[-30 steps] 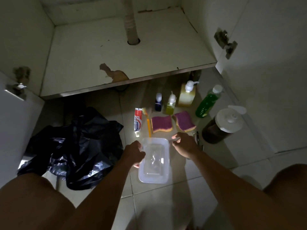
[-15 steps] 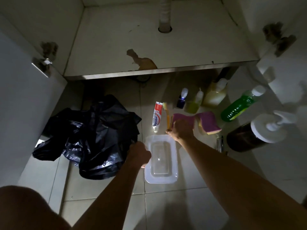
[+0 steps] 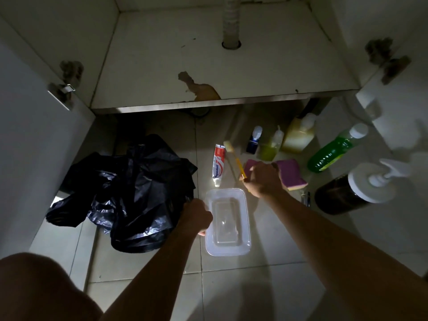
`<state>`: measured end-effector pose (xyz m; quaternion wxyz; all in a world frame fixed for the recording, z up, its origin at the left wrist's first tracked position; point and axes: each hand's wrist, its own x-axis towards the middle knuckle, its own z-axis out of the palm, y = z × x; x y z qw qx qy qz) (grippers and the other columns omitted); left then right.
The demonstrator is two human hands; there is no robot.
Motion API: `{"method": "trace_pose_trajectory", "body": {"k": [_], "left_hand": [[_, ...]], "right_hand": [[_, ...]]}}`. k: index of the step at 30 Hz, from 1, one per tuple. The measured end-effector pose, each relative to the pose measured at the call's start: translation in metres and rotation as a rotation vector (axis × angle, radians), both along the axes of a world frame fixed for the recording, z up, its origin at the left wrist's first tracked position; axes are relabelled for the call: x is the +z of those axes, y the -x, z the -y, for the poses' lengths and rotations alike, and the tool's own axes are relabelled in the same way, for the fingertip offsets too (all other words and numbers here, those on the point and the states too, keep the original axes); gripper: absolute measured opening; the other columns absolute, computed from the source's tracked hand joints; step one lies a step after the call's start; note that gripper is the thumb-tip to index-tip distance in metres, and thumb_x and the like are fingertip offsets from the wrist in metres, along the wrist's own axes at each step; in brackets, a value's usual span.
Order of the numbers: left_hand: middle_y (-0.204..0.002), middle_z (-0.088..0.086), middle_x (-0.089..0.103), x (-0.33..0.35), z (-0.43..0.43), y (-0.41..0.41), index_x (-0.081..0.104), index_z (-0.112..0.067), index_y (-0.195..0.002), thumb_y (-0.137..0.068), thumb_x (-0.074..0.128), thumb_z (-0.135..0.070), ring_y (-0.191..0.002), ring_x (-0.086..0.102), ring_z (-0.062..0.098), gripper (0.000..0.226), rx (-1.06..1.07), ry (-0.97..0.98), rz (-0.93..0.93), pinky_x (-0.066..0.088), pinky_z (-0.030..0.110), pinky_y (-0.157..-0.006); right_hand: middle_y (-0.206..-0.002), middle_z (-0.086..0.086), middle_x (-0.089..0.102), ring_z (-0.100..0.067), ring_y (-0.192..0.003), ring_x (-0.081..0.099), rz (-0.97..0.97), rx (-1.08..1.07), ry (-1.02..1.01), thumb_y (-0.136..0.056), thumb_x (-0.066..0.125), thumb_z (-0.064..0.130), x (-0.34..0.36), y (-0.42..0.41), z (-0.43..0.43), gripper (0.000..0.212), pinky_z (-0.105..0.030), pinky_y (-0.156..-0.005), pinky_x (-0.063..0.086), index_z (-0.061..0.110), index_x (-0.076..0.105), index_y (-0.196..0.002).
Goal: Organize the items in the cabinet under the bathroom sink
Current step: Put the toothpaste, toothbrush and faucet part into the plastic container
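Observation:
A clear plastic tub (image 3: pixel 228 250) sits on the floor tiles in front of the open cabinet (image 3: pixel 208 66). My left hand (image 3: pixel 196 216) grips the tub's left rim. My right hand (image 3: pixel 264 179) is closed on the lower end of a yellow toothbrush (image 3: pixel 236 158), just past the tub's far right corner. A red-and-white toothpaste tube (image 3: pixel 218 164) lies left of the toothbrush. Two purple sponges lie behind my right hand, one (image 3: pixel 250 165) mostly hidden, the other (image 3: pixel 291 173) to its right.
A crumpled black plastic bag (image 3: pixel 132 193) lies left of the tub. Several bottles stand at the right: a small blue one (image 3: pixel 253 143), two yellow ones (image 3: pixel 298 135), a green one (image 3: pixel 333 151) and a dark pump jar (image 3: pixel 347 193). Cabinet doors hang open on both sides.
My right hand reached forward from the tub's rim to the toothbrush and closed on it. The view shifted so the cabinet sits more central. My left hand stayed on the tub.

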<state>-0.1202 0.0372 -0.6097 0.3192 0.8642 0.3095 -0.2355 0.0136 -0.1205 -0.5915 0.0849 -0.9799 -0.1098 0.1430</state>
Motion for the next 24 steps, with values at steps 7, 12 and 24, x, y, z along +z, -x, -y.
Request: {"method": "trace_pose_trajectory", "body": {"k": [7,12,24], "left_hand": [[-0.118,0.02,0.061,0.004,0.009,-0.02,0.053,-0.001,-0.123,-0.087,0.054,-0.012,-0.088,0.069,0.034,0.037,0.128,0.136,-0.027,0.062,0.038,-0.062],[-0.124,0.014,0.059,0.002,0.015,-0.022,0.057,-0.002,-0.119,-0.092,0.055,-0.017,-0.116,0.059,0.03,0.032,0.072,0.087,0.013,0.047,0.026,-0.093],[-0.126,0.016,0.061,0.002,0.021,-0.019,0.057,-0.003,-0.124,-0.092,0.057,-0.014,-0.109,0.063,0.031,0.034,0.037,0.118,0.04,0.054,0.033,-0.088]], "right_hand": [[-0.074,-0.015,0.075,-0.016,-0.058,0.071,-0.906,0.006,-0.215,-0.085,0.078,0.014,0.07,0.018,0.054,0.015,-0.024,-0.056,0.058,0.0,0.071,-0.086],[-0.087,-0.021,0.075,-0.02,-0.07,0.074,-1.032,-0.162,-0.283,-0.085,0.077,0.008,0.053,0.046,0.064,0.027,-0.028,-0.076,0.062,-0.013,0.07,-0.101],[-0.059,-0.007,0.069,-0.021,-0.051,0.069,-0.602,-0.162,-0.187,-0.086,0.072,0.038,0.023,0.08,0.052,0.035,-0.03,-0.055,0.059,0.006,0.064,-0.075]]}}
